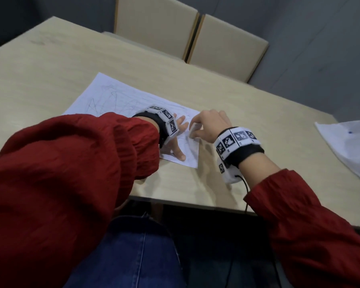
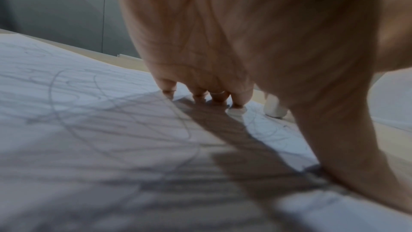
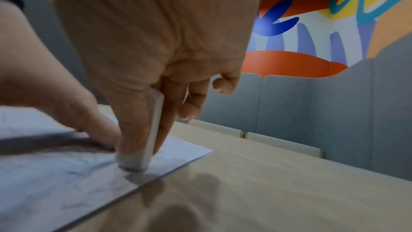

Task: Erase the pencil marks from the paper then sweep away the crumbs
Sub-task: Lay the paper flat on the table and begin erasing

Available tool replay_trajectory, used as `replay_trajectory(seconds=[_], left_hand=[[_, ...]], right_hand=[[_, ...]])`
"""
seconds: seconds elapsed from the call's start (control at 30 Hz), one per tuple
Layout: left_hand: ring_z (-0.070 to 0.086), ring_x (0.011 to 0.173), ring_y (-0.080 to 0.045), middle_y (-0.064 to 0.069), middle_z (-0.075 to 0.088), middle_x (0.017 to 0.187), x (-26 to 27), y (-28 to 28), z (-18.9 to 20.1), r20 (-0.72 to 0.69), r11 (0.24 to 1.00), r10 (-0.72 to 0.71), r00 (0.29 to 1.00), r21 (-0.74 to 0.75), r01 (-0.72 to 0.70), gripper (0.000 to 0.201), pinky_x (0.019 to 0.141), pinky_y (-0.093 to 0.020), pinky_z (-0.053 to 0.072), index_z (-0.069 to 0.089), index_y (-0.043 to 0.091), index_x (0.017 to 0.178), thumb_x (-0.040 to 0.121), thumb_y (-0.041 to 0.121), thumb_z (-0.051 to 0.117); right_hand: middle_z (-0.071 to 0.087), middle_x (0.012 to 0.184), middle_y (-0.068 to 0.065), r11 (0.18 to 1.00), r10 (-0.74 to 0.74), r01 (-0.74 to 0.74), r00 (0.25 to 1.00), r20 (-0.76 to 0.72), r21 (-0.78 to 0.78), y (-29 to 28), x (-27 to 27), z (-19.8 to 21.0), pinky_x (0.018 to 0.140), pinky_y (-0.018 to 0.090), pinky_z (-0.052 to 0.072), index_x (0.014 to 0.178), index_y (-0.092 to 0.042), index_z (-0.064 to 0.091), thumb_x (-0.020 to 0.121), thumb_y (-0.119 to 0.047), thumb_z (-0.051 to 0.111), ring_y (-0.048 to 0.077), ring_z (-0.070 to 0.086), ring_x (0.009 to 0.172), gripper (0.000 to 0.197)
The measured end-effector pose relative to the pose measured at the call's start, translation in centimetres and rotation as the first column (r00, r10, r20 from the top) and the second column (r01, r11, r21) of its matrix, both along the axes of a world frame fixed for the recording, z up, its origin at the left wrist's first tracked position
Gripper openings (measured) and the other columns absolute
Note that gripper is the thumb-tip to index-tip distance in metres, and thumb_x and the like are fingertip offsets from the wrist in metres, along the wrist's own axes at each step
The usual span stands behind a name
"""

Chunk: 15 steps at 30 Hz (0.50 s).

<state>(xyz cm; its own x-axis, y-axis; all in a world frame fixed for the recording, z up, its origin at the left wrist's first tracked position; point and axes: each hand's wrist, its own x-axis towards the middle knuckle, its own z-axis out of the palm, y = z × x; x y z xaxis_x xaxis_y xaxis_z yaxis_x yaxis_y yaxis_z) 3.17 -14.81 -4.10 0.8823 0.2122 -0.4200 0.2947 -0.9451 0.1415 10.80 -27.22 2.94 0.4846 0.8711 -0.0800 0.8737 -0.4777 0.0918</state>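
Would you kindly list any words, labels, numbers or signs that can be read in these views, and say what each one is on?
No readable text in any view.
Paper: only pencil scribbles, no words.
Wrist bands: black-and-white square marker patterns, with tiny marks below them too small to read.
Eraser pinched in the right hand: no print visible.
Wall mural: coloured shapes, no lettering.

No readable text, label, brand or number showed in any view. The wristbands [image 1: 235, 140] bore only black-and-white square marker patterns, and the paper [image 1: 121, 98] carried only pencil scribbles.
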Motion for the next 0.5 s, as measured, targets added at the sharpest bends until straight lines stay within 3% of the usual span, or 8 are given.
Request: replay_trajectory(seconds=[0.07,0.17,0.23,0.3,0.4,0.5], left_hand=[[-0.02,0.147,-0.025,0.001,-0.025,0.159,0.0,-0.2,0.2,-0.013,1.0,0.012,1.0,0.0,-0.012,0.132,0.117,-0.05,-0.007,-0.017,0.027,0.152,0.063,0.078,0.066],[-0.017,0.148,-0.027,-0.001,-0.025,0.159,-0.4,-0.6,1.2,-0.033,1.0,0.027,0.999,0.0,-0.027,0.13,0.117,-0.05,-0.004,-0.015,0.025,0.153,0.065,0.075,0.067],[-0.005,0.149,-0.03,-0.004,-0.015,0.162,-0.4,-1.1,2.2,-0.055,0.999,0.034,0.998,0.033,-0.033,0.128,0.118,-0.05,0.007,-0.007,0.024,0.155,0.064,0.075,0.068],[0.013,0.148,-0.031,-0.007,0.006,0.163,0.0,-1.7,3.2,-0.073,0.996,0.069,0.995,0.065,-0.065,0.123,0.115,-0.049,0.021,0.01,0.022,0.156,0.063,0.078,0.068],[0.037,0.139,-0.028,-0.009,0.035,0.154,0.1,-2.6,4.6,-0.062,0.988,0.137,0.989,0.077,-0.132,0.102,0.108,-0.041,0.034,0.037,0.016,0.149,0.07,0.075,0.064],[0.039,0.137,-0.029,-0.012,0.035,0.154,0.5,-3.1,5.1,-0.016,0.981,0.138,0.99,0.138,-0.134,0.093,0.106,-0.039,0.035,0.038,0.011,0.147,0.079,0.071,0.058]], right_hand=[[0.064,0.076,-0.017,1.0,-0.011,0.011,1.0,-0.012,-0.007,-0.2,-0.2,-0.4,0.076,0.026,0.024,0.087,-0.028,0.072,0.081,-0.022,0.067,0.009,0.057,0.086,0.01],[0.059,0.076,-0.015,0.996,0.021,-0.028,0.996,-0.082,-0.082,-2.6,-0.4,-0.5,0.075,0.027,0.028,0.089,-0.031,0.072,0.08,-0.032,0.069,0.011,0.049,0.078,0.01],[0.058,0.071,-0.013,0.992,0.013,-0.033,0.987,-0.161,-0.122,-3.6,-0.1,-0.2,0.071,0.026,0.032,0.088,-0.031,0.073,0.075,-0.036,0.072,0.013,0.05,0.074,0.013],[0.056,0.067,-0.014,0.998,-0.035,0.023,0.977,-0.21,-0.062,-3.4,0.9,0.0,0.068,0.025,0.037,0.086,-0.028,0.073,0.075,-0.027,0.074,0.016,0.054,0.075,0.011],[0.061,0.077,-0.01,0.994,-0.091,0.105,0.962,-0.259,0.039,-1.9,2.1,0.2,0.069,0.024,0.04,0.089,-0.021,0.071,0.081,-0.016,0.07,0.015,0.056,0.081,0.01],[0.065,0.096,0.003,0.994,-0.095,0.105,0.965,-0.246,0.029,-0.5,3.1,-0.2,0.073,0.023,0.04,0.101,-0.014,0.07,0.085,-0.012,0.066,0.018,0.056,0.089,0.016]])
